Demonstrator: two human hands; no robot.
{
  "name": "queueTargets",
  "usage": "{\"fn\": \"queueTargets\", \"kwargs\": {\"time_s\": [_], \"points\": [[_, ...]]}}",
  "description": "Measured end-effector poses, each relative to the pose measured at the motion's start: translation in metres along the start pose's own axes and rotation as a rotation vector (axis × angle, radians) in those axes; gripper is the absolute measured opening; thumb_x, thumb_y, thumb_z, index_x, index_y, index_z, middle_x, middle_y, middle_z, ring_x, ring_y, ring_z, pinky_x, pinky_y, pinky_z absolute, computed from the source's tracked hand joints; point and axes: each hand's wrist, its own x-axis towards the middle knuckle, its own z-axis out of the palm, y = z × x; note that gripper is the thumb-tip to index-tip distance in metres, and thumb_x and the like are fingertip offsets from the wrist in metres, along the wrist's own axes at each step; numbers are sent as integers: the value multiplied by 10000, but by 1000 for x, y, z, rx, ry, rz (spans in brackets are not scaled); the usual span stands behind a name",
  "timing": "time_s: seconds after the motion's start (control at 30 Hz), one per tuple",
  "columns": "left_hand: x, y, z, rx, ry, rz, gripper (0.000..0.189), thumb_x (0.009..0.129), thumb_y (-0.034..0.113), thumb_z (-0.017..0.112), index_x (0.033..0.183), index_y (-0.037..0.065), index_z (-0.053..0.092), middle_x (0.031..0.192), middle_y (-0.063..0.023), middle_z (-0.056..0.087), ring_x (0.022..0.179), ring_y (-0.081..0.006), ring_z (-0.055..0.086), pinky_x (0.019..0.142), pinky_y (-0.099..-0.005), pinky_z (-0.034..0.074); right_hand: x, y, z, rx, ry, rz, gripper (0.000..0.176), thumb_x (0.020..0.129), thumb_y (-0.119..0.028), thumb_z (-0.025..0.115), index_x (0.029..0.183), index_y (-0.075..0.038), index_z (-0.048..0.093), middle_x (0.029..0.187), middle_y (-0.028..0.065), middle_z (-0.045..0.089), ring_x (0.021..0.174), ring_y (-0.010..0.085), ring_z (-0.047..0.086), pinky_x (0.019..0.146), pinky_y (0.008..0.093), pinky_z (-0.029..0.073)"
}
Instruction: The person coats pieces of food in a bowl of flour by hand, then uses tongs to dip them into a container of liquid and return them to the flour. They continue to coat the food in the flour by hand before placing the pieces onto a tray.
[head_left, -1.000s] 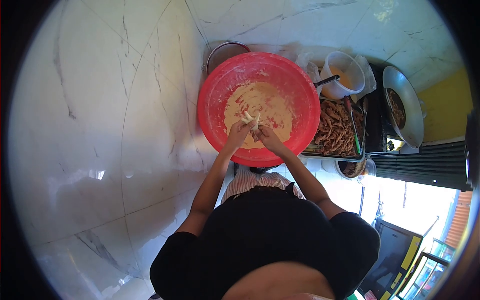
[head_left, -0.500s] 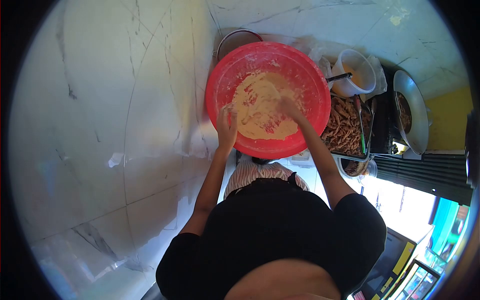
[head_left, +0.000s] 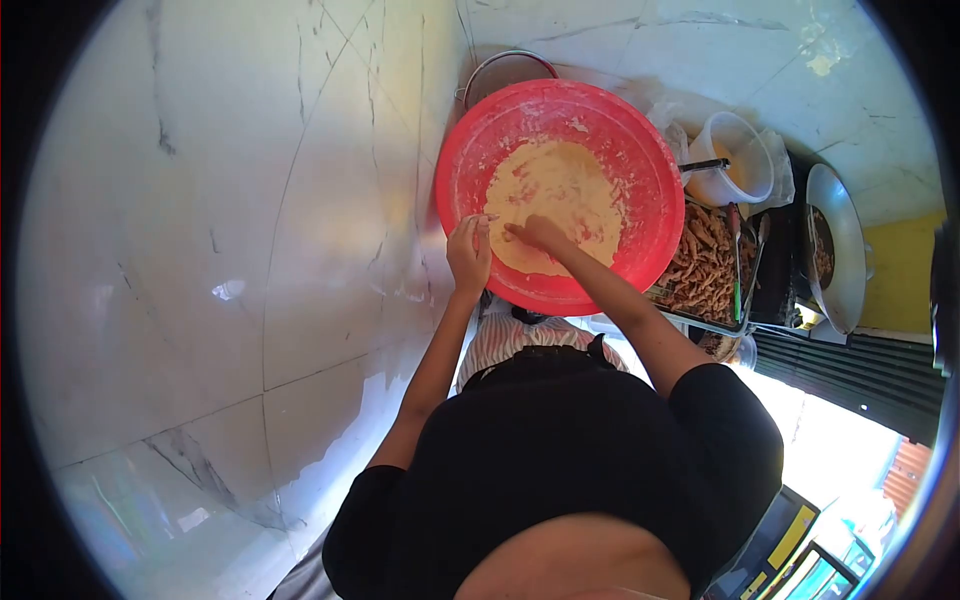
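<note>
A wide red plastic basin (head_left: 655, 215) holds a bed of pale yellow, flour-like powder (head_left: 565, 185), with smears of it up the inner wall. At the basin's near left side is my left hand (head_left: 468, 254), its fingers apart and reaching over the rim toward the powder; nothing shows in it. My right hand (head_left: 541, 234) is down at the powder inside the basin, a short way from the left one. Its fingers look bent together, and whatever they hold, if anything, is hidden.
Right of the basin, a tray of brown fried strips (head_left: 700, 265) carries green-handled tongs (head_left: 738, 290). Behind it stands a white plastic tub (head_left: 715, 185) with a black handle across its rim. A metal wok (head_left: 850, 255) is farther right. A tiled wall (head_left: 340, 200) borders the left.
My right hand has moved left and nearer to me through the powder, closer to my left hand. The powder now lies flatter. The whole view has shifted slightly.
</note>
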Motion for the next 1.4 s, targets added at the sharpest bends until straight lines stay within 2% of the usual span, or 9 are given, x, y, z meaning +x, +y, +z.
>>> {"fn": "queueTargets", "kwargs": {"time_s": [0.3, 0.43, 0.53, 0.63, 0.7, 0.8, 1.0, 1.2, 1.4], "points": [[0, -3, 0, 27, 37, 40, 235, 892, 174, 440, 850, 30, 620, 838, -108, 611, 798, -259, 573, 746, -335, 413, 36, 23, 13, -82, 421, -179, 450, 713, -391, 637, 934, 0, 616, 829, 171, 636, 765, 276, 632, 677, 388, 495], [0, -4, -1, 64, 37, 68, 230, 886, 170, 449, 830, 36, 626, 827, -98, 611, 794, -252, 572, 740, -339, 411, 45, 49, -23, 349, 146, -183, 433, 674, -325, 690, 948, 4, 622, 763, 144, 641, 615, 235, 629, 599, 345, 497], [2, -3, -2, 44, -1, 52, 231, 885, 171, 450, 818, 40, 629, 814, -88, 609, 788, -245, 571, 736, -338, 408, 43, 58, -52, 254, 316, -232, 396, 683, -267, 706, 936, 27, 627, 704, 120, 639, 474, 208, 586, 524, 321, 483], [3, 1, -4, 34, -21, 48, 235, 886, 173, 449, 807, 43, 629, 806, -80, 608, 782, -240, 570, 736, -333, 404, 42, 64, -68, 564, 396, -166, 305, 716, -225, 677, 892, 22, 642, 755, 154, 638, 645, 231, 619, 618, 339, 485], [3, 0, -4, 34, -27, 52, 236, 886, 174, 449, 803, 44, 628, 804, -77, 607, 779, -237, 569, 737, -331, 401, 88, 92, -46, 323, 836, -283, 240, 767, -184, 609, 913, 5, 634, 649, 98, 609, 616, 210, 613, 531, 327, 477], [2, -1, -2, 36, -30, 34, 228, 883, 158, 448, 793, 57, 632, 803, -63, 605, 776, -228, 567, 750, -322, 391, 87, 84, -28, 320, 827, -238, 268, 718, -164, 656, 963, -55, 640, 1002, 195, 570, 985, 314, 508, 821, 394, 418], [4, 2, -5, 40, -43, 12, 229, 882, 163, 452, 786, 72, 639, 795, -58, 604, 779, -220, 566, 751, -327, 389, 54, 38, -21, -47, 633, -696, 270, 708, -153, 641, 963, -67, 626, 887, 156, 553, 874, 318, 535, 784, 402, 434], [3, 0, -3, 52, -20, 31, 229, 880, 161, 456, 780, 71, 640, 799, -60, 607, 786, -220, 568, 750, -324, 390, 17, 32, -4, -105, 176, -772, 262, 749, -165, 597, 1001, -101, 616, 890, 137, 526, 899, 305, 524, 763, 379, 422], [1, -3, -3, 43, -31, 19, 220, 876, 154, 462, 774, 55, 630, 805, -70, 610, 786, -227, 570, 755, -327, 393, 19, 33, -13, 208, 501, -687, 280, 741, -22, 541, 1016, -21, 594, 1023, 169, 515, 900, 301, 548, 734, 379, 453]]}}
